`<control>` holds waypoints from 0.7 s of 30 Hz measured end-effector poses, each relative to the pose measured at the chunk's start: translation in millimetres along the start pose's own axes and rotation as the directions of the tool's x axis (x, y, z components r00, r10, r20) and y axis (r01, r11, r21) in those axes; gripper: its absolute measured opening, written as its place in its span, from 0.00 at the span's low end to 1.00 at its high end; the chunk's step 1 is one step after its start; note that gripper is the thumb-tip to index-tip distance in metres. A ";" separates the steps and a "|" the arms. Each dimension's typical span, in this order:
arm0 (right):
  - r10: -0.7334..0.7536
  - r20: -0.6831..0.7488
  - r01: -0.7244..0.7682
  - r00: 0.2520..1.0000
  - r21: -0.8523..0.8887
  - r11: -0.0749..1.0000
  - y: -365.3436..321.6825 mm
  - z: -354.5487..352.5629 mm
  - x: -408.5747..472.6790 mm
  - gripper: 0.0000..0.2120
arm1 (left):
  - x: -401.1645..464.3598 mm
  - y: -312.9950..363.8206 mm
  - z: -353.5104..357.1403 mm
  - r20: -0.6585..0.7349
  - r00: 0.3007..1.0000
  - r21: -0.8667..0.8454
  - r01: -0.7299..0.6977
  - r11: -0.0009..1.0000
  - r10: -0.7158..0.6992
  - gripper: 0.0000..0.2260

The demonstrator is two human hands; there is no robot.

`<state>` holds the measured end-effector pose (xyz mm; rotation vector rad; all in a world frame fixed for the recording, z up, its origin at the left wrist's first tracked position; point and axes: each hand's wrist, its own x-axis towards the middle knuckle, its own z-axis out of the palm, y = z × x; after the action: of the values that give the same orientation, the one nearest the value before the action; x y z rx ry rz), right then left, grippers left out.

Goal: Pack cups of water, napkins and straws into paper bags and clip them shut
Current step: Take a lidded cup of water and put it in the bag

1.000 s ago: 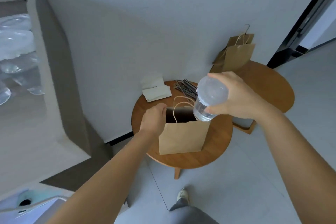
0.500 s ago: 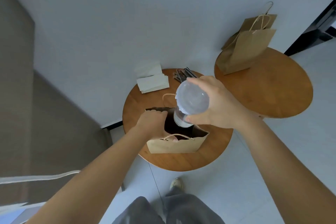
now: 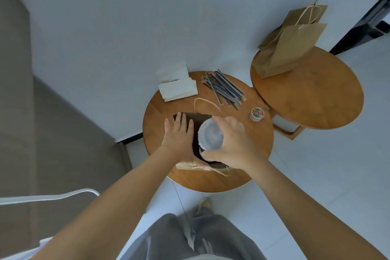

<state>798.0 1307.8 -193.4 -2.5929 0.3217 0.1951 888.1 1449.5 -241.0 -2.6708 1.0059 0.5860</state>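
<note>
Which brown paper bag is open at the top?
The brown paper bag on the near round table, held open under both hands; the brown paper bags on the far table stand closed.

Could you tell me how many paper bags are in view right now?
3. One open paper bag stands on the near round table under both hands; two closed bags, front bag and rear bag, stand together on the far table. More may be hidden behind them.

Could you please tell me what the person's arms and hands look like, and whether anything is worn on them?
Both forearms are bare as far as the picture shows, with no sleeves in view. The left hand and the right hand wear no gloves, and no rings, watch or wristband show. Lower down, loose grey trousers are visible.
</note>
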 end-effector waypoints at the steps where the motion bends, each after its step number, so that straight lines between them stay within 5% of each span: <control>1: 0.040 0.061 -0.037 0.997 -0.050 0.998 0.9 4.9 5.9 0.47 | -0.6 -0.2 1.0 -0.004 1.000 -0.005 -0.007 1.000 0.007 0.64; 5: 0.269 0.247 -0.213 0.931 -0.233 0.949 8.6 19.7 34.0 0.52 | -1.9 -2.9 5.0 -0.002 1.000 0.005 -0.022 1.000 0.022 0.66; 9: 0.375 0.225 -0.281 0.899 -0.360 0.890 18.8 38.9 47.8 0.52 | -3.2 -5.7 9.9 -0.009 1.000 0.009 -0.025 1.000 0.025 0.65; 21: 0.240 0.350 -0.047 0.906 -0.479 0.876 34.4 106.0 77.2 0.51 | -2.1 -4.2 12.2 0.025 1.000 0.015 -0.016 1.000 0.015 0.67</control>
<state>855.1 1318.4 -315.9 -2.8955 0.3537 0.9527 885.9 1458.0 -250.7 -2.6383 1.0208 0.6113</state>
